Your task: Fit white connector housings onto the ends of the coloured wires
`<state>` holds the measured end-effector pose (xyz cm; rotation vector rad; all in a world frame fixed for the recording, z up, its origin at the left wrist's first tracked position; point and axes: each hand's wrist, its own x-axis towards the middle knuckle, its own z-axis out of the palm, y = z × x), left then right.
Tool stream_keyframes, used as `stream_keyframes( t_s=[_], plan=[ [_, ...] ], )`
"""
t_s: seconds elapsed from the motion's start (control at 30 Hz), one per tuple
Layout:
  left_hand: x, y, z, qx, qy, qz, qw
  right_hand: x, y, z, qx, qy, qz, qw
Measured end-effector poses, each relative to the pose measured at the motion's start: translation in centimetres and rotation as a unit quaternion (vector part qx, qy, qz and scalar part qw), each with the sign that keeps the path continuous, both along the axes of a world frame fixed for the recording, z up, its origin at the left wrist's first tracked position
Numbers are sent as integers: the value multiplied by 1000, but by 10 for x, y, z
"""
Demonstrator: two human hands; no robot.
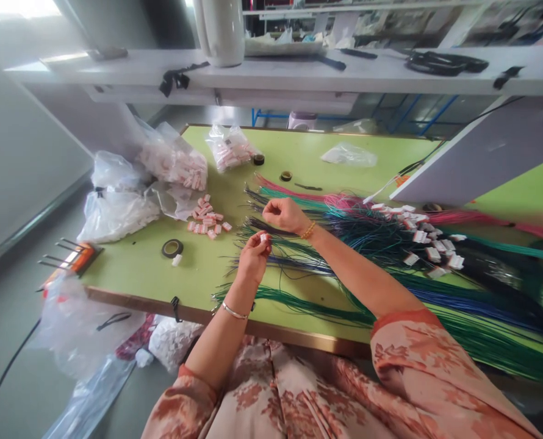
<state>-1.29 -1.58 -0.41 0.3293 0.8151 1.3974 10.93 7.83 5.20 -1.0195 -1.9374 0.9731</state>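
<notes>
Between the thumb and fingers of my left hand (253, 259) is a small white-and-red connector housing (265, 238). My right hand (286, 215) is closed above the wire ends, just beyond the left; what its fingertips pinch, if anything, is too small to see. Beneath both hands lie bundles of dark, green and blue wires (308, 268), their bare ends pointing left. Loose connector housings (207, 218) are heaped to the left of my hands. A cluster of housings fitted on wires (431, 238) rests on the right.
Bags of housings (175, 158) stand at the back left, near another bag (230, 148). A black tape roll (172, 248) lies at left. An orange rack with metal prongs (77, 259) sits at the left edge. A white shelf (290, 70) spans the back, carrying a pitcher (221, 33).
</notes>
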Motion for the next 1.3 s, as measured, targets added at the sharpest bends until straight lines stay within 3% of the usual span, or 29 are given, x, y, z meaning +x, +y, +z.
stream_keyframes(
  t_s=[0.13, 0.3, 0.5, 0.77, 1.3],
  plan=[
    [-1, 1, 1, 14, -8, -2, 1000, 13, -25, -8, -20, -11, 3, 1000],
    [0, 0, 4, 20, 3, -10, 1000, 23, -38, -22, 3, -39, -12, 999],
    [1, -1, 6, 15, 7, -15, 1000, 26, -43, -33, 18, -49, -32, 998],
    [3, 0, 4, 11, 22, -9, 1000, 23, -49, -30, 70, -93, -59, 991],
    [4, 1, -7, -5, 83, 14, 996, 18, -52, -50, 143, -100, -19, 984]
  ],
)
